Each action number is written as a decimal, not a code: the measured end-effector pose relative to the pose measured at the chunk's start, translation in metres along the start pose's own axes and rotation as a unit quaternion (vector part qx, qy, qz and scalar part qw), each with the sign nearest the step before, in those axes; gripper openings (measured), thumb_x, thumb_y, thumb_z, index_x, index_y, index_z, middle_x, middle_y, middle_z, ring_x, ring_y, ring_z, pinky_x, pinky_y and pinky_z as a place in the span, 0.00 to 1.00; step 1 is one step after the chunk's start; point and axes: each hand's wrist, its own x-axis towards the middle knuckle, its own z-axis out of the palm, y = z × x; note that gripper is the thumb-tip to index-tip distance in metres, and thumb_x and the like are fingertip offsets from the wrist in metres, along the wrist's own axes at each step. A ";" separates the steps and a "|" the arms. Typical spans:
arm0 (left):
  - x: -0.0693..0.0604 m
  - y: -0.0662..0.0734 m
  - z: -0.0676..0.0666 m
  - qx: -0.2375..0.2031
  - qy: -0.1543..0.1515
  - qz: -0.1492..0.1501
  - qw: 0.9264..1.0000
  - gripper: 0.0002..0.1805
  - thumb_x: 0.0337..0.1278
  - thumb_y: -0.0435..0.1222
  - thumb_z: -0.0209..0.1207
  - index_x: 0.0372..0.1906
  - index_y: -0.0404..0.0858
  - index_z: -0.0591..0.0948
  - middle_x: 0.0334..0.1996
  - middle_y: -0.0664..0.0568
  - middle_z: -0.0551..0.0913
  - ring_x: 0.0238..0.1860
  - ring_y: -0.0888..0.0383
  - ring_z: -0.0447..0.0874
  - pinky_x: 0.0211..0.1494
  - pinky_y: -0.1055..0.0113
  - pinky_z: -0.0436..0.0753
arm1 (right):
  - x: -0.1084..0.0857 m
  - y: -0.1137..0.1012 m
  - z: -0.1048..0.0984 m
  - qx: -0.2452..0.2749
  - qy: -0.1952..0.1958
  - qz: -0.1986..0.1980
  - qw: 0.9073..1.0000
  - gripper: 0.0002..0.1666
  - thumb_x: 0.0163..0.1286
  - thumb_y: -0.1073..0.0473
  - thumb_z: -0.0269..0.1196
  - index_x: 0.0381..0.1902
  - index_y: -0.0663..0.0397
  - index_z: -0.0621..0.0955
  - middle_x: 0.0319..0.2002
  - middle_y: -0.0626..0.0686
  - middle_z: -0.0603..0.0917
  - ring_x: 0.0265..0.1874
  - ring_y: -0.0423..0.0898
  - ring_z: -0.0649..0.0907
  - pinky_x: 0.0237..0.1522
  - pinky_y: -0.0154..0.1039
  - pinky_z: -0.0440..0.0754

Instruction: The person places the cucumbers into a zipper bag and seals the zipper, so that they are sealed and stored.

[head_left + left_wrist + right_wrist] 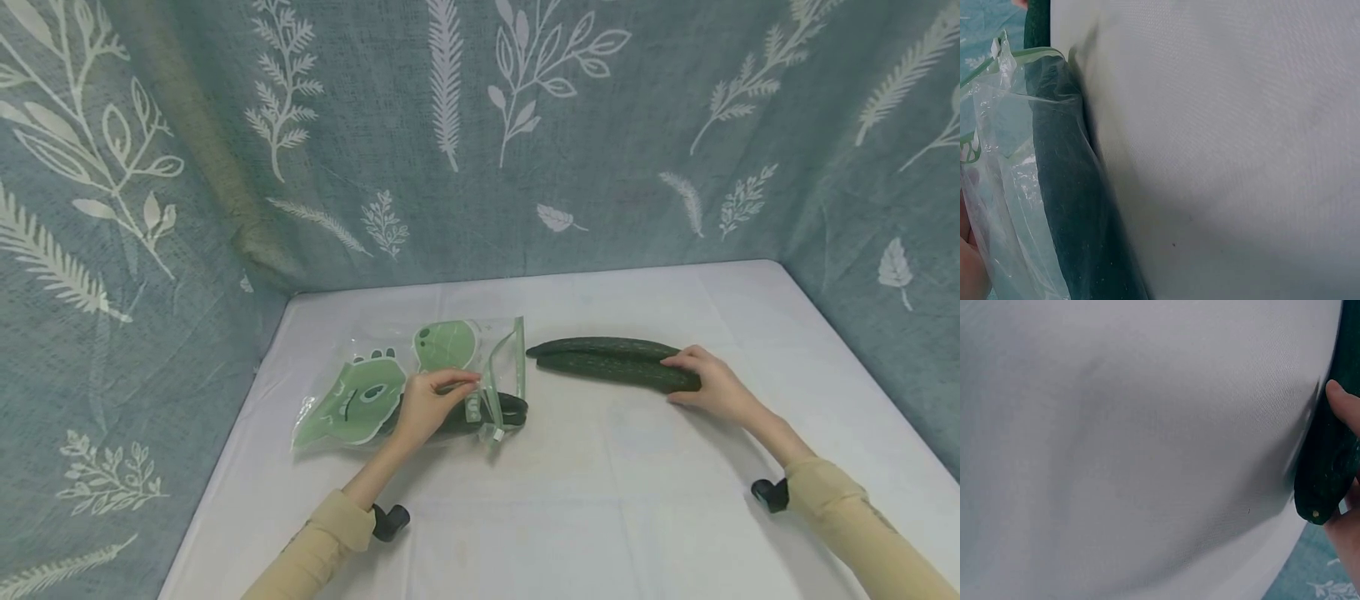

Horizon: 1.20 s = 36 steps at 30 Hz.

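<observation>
A clear zip bag with green cartoon prints (365, 395) lies on the left of the table, its green-edged mouth facing right. Inside it are dark green cucumbers (513, 410), also seen through the film in the left wrist view (1072, 181). The left hand (429, 407) pinches the upper film of the bag near the mouth. Right of the bag lie two long cucumbers (611, 362) side by side, their left tips close to the mouth. The right hand (712, 387) grips their right ends, thumb on the near side; one rounded end (1325, 481) shows in the right wrist view.
A white cloth (570, 508) covers the table. Blue-green curtains (480, 208) with white leaf patterns stand behind it and at both sides. Each wrist wears a small black camera, the left one (391, 522) and the right one (770, 495).
</observation>
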 end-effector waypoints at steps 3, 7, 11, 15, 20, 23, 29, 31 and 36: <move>0.001 0.000 -0.001 -0.002 0.001 -0.001 1.000 0.08 0.54 0.33 0.64 0.39 0.39 0.87 0.39 0.48 0.88 0.44 0.53 0.87 0.45 0.72 0.83 | 0.000 0.001 0.001 0.004 -0.001 -0.003 1.000 0.31 0.52 0.65 0.72 0.55 0.65 0.76 0.51 0.66 0.78 0.52 0.65 0.77 0.53 0.59 0.76; 0.001 -0.002 -0.001 -0.005 0.001 0.001 1.000 0.08 0.54 0.33 0.64 0.39 0.39 0.87 0.39 0.48 0.88 0.44 0.53 0.87 0.44 0.74 0.82 | 0.000 0.002 0.003 0.012 0.003 -0.003 1.000 0.32 0.53 0.65 0.71 0.57 0.65 0.76 0.55 0.67 0.78 0.57 0.66 0.75 0.57 0.60 0.73; 0.001 -0.003 -0.001 -0.005 0.001 0.003 1.000 0.08 0.54 0.33 0.64 0.39 0.39 0.87 0.39 0.49 0.88 0.44 0.53 0.87 0.44 0.74 0.82 | -0.001 0.002 0.004 0.016 0.011 0.001 1.000 0.32 0.54 0.65 0.70 0.58 0.64 0.75 0.56 0.68 0.78 0.57 0.67 0.75 0.57 0.61 0.73; 0.001 -0.003 0.000 -0.007 0.000 0.004 1.000 0.08 0.54 0.33 0.64 0.39 0.39 0.87 0.39 0.48 0.88 0.44 0.53 0.87 0.45 0.73 0.83 | -0.002 0.002 0.005 0.021 0.018 0.003 1.000 0.31 0.54 0.66 0.70 0.58 0.65 0.75 0.56 0.69 0.78 0.57 0.67 0.75 0.56 0.61 0.73; 0.001 -0.003 0.000 -0.009 -0.002 0.004 1.000 0.08 0.55 0.32 0.64 0.40 0.38 0.87 0.40 0.47 0.88 0.44 0.53 0.87 0.46 0.70 0.84 | -0.003 0.003 0.006 0.025 0.026 -0.001 0.999 0.31 0.54 0.66 0.70 0.57 0.65 0.76 0.55 0.69 0.78 0.56 0.67 0.75 0.55 0.61 0.74; 0.001 -0.003 0.000 -0.007 0.001 0.005 1.000 0.08 0.54 0.32 0.64 0.39 0.39 0.87 0.39 0.47 0.88 0.44 0.53 0.87 0.46 0.69 0.84 | -0.004 0.005 0.007 0.030 0.026 0.001 0.999 0.30 0.55 0.66 0.70 0.57 0.65 0.76 0.55 0.68 0.78 0.56 0.67 0.75 0.55 0.61 0.74; 0.001 -0.002 0.000 -0.012 0.001 0.003 1.000 0.08 0.53 0.32 0.65 0.39 0.38 0.87 0.39 0.47 0.88 0.43 0.52 0.87 0.46 0.67 0.84 | -0.004 0.006 0.006 0.034 0.019 0.014 0.999 0.31 0.55 0.66 0.69 0.58 0.64 0.76 0.56 0.68 0.77 0.57 0.67 0.74 0.56 0.61 0.73; 0.002 -0.002 0.000 -0.010 0.001 0.003 1.000 0.08 0.53 0.33 0.64 0.39 0.38 0.87 0.39 0.47 0.88 0.43 0.52 0.87 0.46 0.67 0.84 | -0.004 0.006 0.006 0.036 0.018 0.016 0.999 0.31 0.55 0.66 0.69 0.58 0.64 0.76 0.56 0.68 0.77 0.57 0.67 0.74 0.55 0.61 0.73; 0.002 -0.002 -0.001 -0.008 -0.002 -0.001 1.000 0.07 0.55 0.33 0.64 0.39 0.39 0.87 0.40 0.48 0.88 0.45 0.53 0.86 0.47 0.68 0.84 | -0.004 0.006 0.005 0.046 0.017 0.020 0.999 0.31 0.55 0.66 0.69 0.58 0.64 0.76 0.56 0.68 0.77 0.57 0.67 0.74 0.56 0.61 0.73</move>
